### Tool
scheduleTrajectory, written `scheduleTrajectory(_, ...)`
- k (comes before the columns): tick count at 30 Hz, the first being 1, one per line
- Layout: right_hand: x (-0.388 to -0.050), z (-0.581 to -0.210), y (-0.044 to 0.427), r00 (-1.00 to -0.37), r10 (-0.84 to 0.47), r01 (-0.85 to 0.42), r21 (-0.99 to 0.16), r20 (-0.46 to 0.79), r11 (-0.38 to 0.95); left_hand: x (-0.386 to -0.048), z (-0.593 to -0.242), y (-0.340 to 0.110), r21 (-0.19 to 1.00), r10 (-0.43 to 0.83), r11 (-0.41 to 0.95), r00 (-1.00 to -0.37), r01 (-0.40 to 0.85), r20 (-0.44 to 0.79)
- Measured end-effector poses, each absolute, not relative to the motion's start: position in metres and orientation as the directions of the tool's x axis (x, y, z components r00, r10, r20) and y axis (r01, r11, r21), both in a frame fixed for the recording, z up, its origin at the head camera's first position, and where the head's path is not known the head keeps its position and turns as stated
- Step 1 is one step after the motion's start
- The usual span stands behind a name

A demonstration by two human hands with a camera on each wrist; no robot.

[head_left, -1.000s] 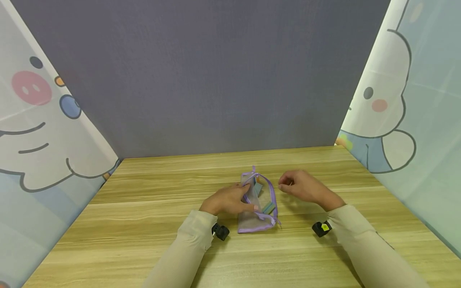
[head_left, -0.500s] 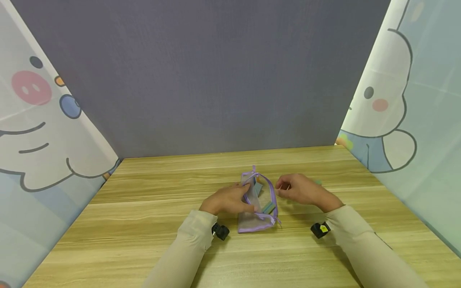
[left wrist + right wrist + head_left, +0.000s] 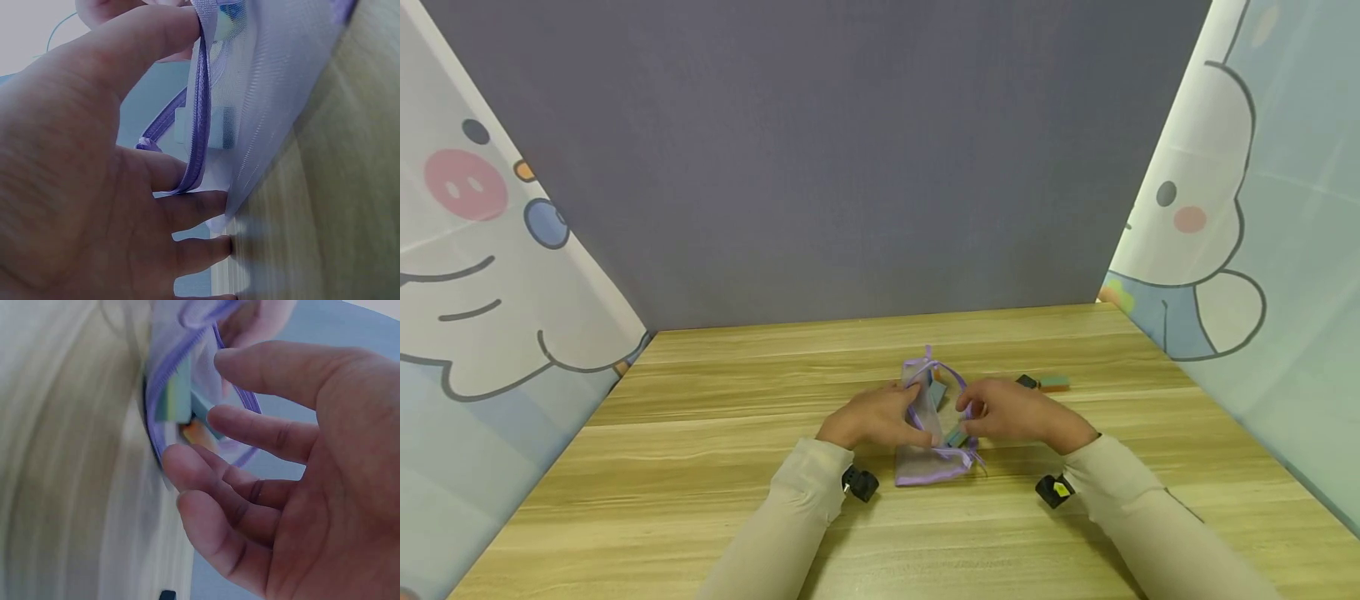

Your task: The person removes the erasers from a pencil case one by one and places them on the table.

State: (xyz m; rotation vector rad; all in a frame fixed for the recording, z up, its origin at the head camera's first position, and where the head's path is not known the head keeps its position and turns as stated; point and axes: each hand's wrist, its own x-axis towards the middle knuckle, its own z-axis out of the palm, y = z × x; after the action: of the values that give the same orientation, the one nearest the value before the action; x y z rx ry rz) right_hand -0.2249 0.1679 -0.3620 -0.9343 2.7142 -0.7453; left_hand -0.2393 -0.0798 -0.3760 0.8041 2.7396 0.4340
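Sleeves: pale, the left (image 3: 790, 517) and right (image 3: 1150, 508) reaching in over the near part of the tabletop (image 3: 700, 467).
Wrist cameras: small and black, one at each cuff, the right one (image 3: 1055, 491) bearing a yellow mark.
Left hand (image 3: 880, 417): fingers spread; thumb and forefinger touch the pouch's zip edge (image 3: 199, 119), well apart from each other.
Right hand (image 3: 1018, 412): fingers lightly bent, thumb apart from them, at the pouch mouth; whether a fingertip touches anything there I cannot tell.
Mesh pouch (image 3: 925, 464): purple-edged, gaping, lying a little right of the middle of the tabletop's far edge.
Inside the pouch: a green block (image 3: 177, 394), a blue-grey block (image 3: 937, 393) and something orange (image 3: 199, 434).
Beyond the right hand: a dark piece (image 3: 1027, 382) and a green-and-orange piece (image 3: 1054, 383), towards the tabletop's far right corner.
Far edge: a grey panel (image 3: 865, 167) rises behind it.
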Motion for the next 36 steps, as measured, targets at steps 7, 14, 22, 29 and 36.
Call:
scheduleTrajectory(7,-0.222,-0.366,0.158,-0.769,-0.639,-0.573,-0.454,0.011,0.682,-0.238,-0.375,-0.080,0.358,0.537,0.816,-0.824,0.453,-0.182)
scheduleTrajectory(14,-0.220,-0.368,0.155,-0.756,-0.654,-0.600,-0.433,0.032,0.673,-0.238,-0.377,-0.080,0.359,0.534,0.817,-0.827,0.451,-0.176)
scheduleTrajectory(22,-0.216,-0.370,0.154,-0.738,-0.671,-0.642,-0.376,0.067,0.668,-0.238,-0.377,-0.079,0.341,0.532,0.822,-0.828,0.456,-0.175)
scheduleTrajectory(29,-0.215,-0.371,0.153,-0.737,-0.671,-0.650,-0.356,0.081,0.671,-0.238,-0.378,-0.079,0.344,0.528,0.824,-0.830,0.450,-0.179)
scheduleTrajectory(36,-0.216,-0.372,0.153,-0.738,-0.671,-0.655,-0.323,0.079,0.683,-0.239,-0.377,-0.081,0.368,0.537,0.813,-0.825,0.452,-0.174)
